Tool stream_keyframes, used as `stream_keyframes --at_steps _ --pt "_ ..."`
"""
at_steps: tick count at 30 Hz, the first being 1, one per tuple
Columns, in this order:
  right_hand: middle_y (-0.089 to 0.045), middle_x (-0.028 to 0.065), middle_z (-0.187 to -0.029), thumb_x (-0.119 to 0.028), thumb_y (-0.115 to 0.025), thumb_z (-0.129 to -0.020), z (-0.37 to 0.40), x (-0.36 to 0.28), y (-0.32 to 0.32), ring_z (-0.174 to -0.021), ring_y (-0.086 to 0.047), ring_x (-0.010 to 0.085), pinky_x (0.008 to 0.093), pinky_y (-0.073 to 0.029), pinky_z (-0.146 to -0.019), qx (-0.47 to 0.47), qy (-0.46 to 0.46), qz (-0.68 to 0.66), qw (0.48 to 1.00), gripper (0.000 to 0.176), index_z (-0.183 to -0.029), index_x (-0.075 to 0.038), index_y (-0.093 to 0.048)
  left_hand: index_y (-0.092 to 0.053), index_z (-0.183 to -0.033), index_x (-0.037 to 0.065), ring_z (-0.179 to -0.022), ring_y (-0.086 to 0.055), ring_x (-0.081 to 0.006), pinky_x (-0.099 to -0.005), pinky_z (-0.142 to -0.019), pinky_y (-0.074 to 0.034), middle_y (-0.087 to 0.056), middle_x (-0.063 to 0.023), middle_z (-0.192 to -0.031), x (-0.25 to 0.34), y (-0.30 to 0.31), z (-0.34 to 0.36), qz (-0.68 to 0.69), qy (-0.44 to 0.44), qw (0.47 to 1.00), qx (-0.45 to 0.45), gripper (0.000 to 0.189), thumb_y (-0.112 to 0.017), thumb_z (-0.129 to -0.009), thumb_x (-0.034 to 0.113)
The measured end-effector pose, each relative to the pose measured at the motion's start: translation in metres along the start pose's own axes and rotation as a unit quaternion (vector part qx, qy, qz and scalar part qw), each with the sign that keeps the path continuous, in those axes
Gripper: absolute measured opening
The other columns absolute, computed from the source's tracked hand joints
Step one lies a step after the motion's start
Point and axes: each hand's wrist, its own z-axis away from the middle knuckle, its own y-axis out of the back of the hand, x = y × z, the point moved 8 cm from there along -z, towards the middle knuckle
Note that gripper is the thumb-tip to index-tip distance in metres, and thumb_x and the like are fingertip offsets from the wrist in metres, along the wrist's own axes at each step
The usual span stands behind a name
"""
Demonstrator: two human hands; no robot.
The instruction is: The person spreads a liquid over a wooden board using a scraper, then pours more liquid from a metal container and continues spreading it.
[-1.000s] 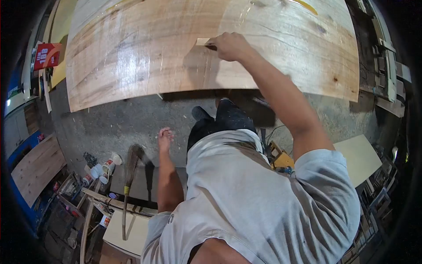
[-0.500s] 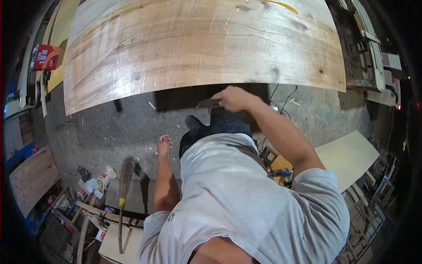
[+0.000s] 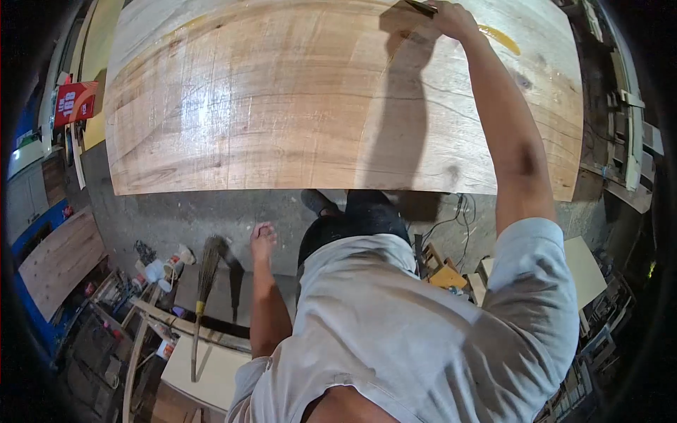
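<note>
A large wooden sheet [image 3: 282, 106] with wet, glossy streaks spans the top of the view. My right hand [image 3: 455, 20] is stretched over its far part, closed on a thin flat tool [image 3: 421, 8] whose blade points left. Just right of that hand lies a yellow-brown streak of thick liquid [image 3: 501, 39] on the wood. My left hand [image 3: 263, 236] hangs below the near edge of the sheet, away from it; its fingers are loosely curled, and whether they hold anything is too small to tell.
A red box [image 3: 75, 103] stands left of the sheet. At lower left are a broom [image 3: 206, 278], white buckets [image 3: 171, 268] and a pale board [image 3: 211, 370]. Black cables [image 3: 462, 218] lie on the floor below the sheet. Another pale board [image 3: 584, 271] is at the right.
My right hand has moved from below the near edge up over the far part of the sheet, with the tool in it. The sheet appears lower in view. My left hand hangs much as before.
</note>
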Motion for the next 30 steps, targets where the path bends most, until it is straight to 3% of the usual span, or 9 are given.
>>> stream_keyframes --at_steps 2,9,15,20,22,24,26,28,30 --pt "-0.067 0.0137 -0.099 -0.036 -0.064 -0.074 0.020 -0.024 -0.010 -0.094 -0.063 0.0313 0.0432 -0.051 -0.078 -0.043 -0.015 0.022 0.999 0.040 -0.111 -0.020 -0.064 -0.059 -0.100 0.011 -0.069 -0.056 -0.0113 -0.0254 -0.054 -0.043 -0.057 0.0007 -0.084 0.002 -0.015 0.001 -0.012 0.023 1.000 -0.013 0.018 -0.051 -0.093 0.026" --pt "-0.067 0.0123 -0.091 -0.032 -0.061 -0.076 0.138 -0.111 -0.057 -0.086 -0.064 0.0318 0.0432 -0.051 -0.075 -0.096 0.108 0.027 0.989 0.040 -0.116 -0.025 -0.062 -0.060 -0.098 0.010 -0.066 -0.055 -0.0101 -0.0239 -0.052 -0.042 -0.056 0.0010 -0.082 -0.009 -0.034 -0.028 -0.071 0.002 0.995 -0.065 0.016 -0.052 -0.092 0.023" --pt "-0.065 0.0094 -0.089 -0.012 -0.052 -0.079 0.258 -0.171 -0.087 -0.082 -0.064 0.0310 0.0428 -0.051 -0.073 -0.083 0.141 0.007 0.986 0.038 -0.112 -0.026 -0.064 -0.060 -0.097 0.011 -0.061 -0.054 -0.0102 -0.0238 -0.048 -0.042 -0.057 0.0003 -0.080 -0.019 -0.005 -0.046 -0.053 -0.039 0.992 -0.110 0.015 -0.053 -0.091 0.023" --pt "-0.066 0.0091 -0.090 -0.010 -0.051 -0.076 0.340 -0.204 -0.104 -0.082 -0.064 0.0309 0.0427 -0.051 -0.073 -0.092 0.122 -0.002 0.988 0.041 -0.112 -0.025 -0.064 -0.059 -0.096 0.011 -0.061 -0.055 -0.0111 -0.0241 -0.050 -0.043 -0.057 -0.0005 -0.080 -0.060 0.034 -0.061 -0.111 -0.032 0.986 -0.118 0.016 -0.051 -0.091 0.023" --pt "-0.065 0.0111 -0.092 -0.013 -0.054 -0.077 0.363 -0.214 -0.106 -0.089 -0.063 0.0318 0.0424 -0.051 -0.078 -0.116 0.111 -0.025 0.987 0.037 -0.110 -0.026 -0.065 -0.059 -0.096 0.011 -0.060 -0.055 -0.0113 -0.0243 -0.050 -0.043 -0.057 -0.0007 -0.079 -0.062 0.037 -0.051 -0.134 -0.029 0.984 -0.114 0.016 -0.051 -0.090 0.023" --pt "-0.065 0.0141 -0.097 -0.011 -0.053 -0.077 0.391 -0.221 -0.132 -0.091 -0.063 0.0334 0.0434 -0.050 -0.080 -0.281 0.111 -0.005 0.953 0.039 -0.111 -0.026 -0.065 -0.060 -0.096 0.011 -0.060 -0.055 -0.0115 -0.0245 -0.050 -0.043 -0.056 -0.0010 -0.079 -0.066 0.044 -0.046 -0.154 -0.031 0.982 -0.108 0.017 -0.051 -0.090 0.024" --pt "-0.065 0.0164 -0.101 -0.011 -0.051 -0.079 0.394 -0.218 -0.146 -0.095 -0.062 0.0348 0.0461 -0.048 -0.084 -0.294 0.106 -0.126 0.941 0.041 -0.115 -0.025 -0.062 -0.059 -0.098 0.010 -0.060 -0.055 -0.0116 -0.0250 -0.050 -0.042 -0.056 -0.0013 -0.079 -0.076 0.044 -0.061 -0.135 -0.025 0.984 -0.110 0.017 -0.051 -0.090 0.022" --pt "-0.064 0.0174 -0.102 -0.011 -0.055 -0.079 0.358 -0.211 -0.111 -0.094 -0.060 0.0375 0.0441 -0.048 -0.084 -0.182 0.137 -0.201 0.953 0.038 -0.117 -0.018 -0.061 -0.059 -0.099 0.009 -0.061 -0.054 -0.0114 -0.0248 -0.049 -0.042 -0.055 -0.0013 -0.079 -0.064 0.041 -0.048 -0.110 -0.023 0.989 -0.094 0.017 -0.051 -0.090 0.021" --pt "-0.062 0.0223 -0.102 -0.011 -0.055 -0.082 0.300 -0.190 -0.081 -0.093 -0.059 0.0393 0.0437 -0.047 -0.081 -0.153 0.102 -0.200 0.962 0.038 -0.120 -0.013 -0.057 -0.059 -0.099 0.009 -0.061 -0.054 -0.0112 -0.0246 -0.049 -0.041 -0.055 -0.0013 -0.079 -0.049 0.042 -0.038 -0.092 -0.023 0.992 -0.080 0.017 -0.051 -0.090 0.020"
